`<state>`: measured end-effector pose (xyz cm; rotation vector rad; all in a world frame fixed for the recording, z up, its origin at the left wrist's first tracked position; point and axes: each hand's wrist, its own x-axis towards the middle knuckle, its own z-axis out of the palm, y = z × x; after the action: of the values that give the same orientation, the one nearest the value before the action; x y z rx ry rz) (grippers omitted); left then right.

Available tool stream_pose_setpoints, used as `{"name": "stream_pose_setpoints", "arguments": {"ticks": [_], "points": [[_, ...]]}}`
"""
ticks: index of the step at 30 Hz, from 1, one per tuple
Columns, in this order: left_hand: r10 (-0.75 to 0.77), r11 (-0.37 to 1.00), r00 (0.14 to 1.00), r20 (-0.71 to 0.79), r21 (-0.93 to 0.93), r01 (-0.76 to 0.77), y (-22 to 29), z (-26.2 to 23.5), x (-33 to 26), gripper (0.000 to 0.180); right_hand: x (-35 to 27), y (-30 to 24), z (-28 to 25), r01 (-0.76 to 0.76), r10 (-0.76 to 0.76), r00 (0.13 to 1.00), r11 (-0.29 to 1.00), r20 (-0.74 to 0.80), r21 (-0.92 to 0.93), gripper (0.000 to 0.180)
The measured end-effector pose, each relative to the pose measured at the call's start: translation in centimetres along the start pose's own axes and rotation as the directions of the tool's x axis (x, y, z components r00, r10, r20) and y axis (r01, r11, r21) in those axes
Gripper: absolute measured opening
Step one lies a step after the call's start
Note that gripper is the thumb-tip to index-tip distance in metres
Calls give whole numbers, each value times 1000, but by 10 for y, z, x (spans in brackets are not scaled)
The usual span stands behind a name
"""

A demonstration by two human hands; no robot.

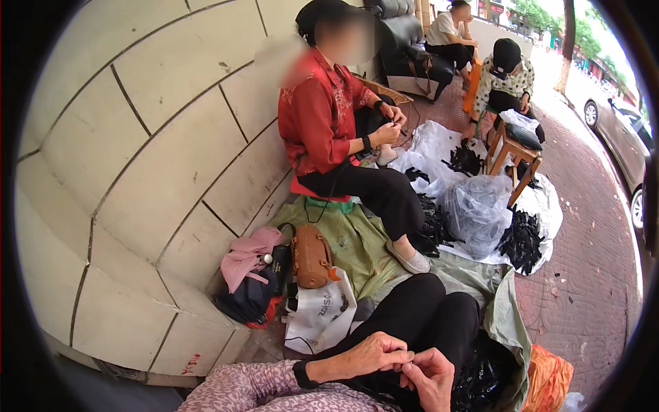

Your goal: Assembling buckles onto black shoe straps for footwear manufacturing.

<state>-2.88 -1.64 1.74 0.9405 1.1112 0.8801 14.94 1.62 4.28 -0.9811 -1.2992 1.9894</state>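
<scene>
Over my black-trousered lap (405, 323), my two hands meet with their fingertips close together. My left hand (367, 357), a dark band at its wrist, has thumb and forefinger pinched. Just beside it, my right hand (430, 379) pinches too, its thumb and forefinger bent toward the left fingertips. Whatever lies between the fingers is too small to make out. Shiny black plastic (486, 376) with pale print sits beside my right leg, partly hidden by it.
Ahead sits a person in a red shirt (322, 123), hands together. Black strips (525, 240) lie in piles around a clear plastic bag (477, 213). A wooden stool (511, 145) stands beyond. Left are a brown handbag (311, 257), white bag (319, 312) and wall (158, 172); right, an orange bag (549, 378).
</scene>
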Motion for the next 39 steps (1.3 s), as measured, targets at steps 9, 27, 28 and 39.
{"name": "stream_pose_setpoints", "arguments": {"ticks": [9, 27, 28, 39], "points": [[-52, 994, 998, 37, 98, 48, 8, 4, -42, 34, -24, -4, 10, 21, -12, 994, 996, 109, -83, 8], [-28, 985, 999, 26, 173, 23, -23, 15, -44, 29, -28, 44, -11, 251, -211, 966, 899, 149, -357, 22], [-52, 988, 998, 35, 148, 47, -18, 15, -45, 25, -30, 44, -11, 252, -214, 966, 901, 144, -353, 21], [-389, 905, 920, -52, -208, 371, -25, 20, -44, 34, -31, 60, -18, 80, -33, 987, 950, 157, -303, 32]]}}
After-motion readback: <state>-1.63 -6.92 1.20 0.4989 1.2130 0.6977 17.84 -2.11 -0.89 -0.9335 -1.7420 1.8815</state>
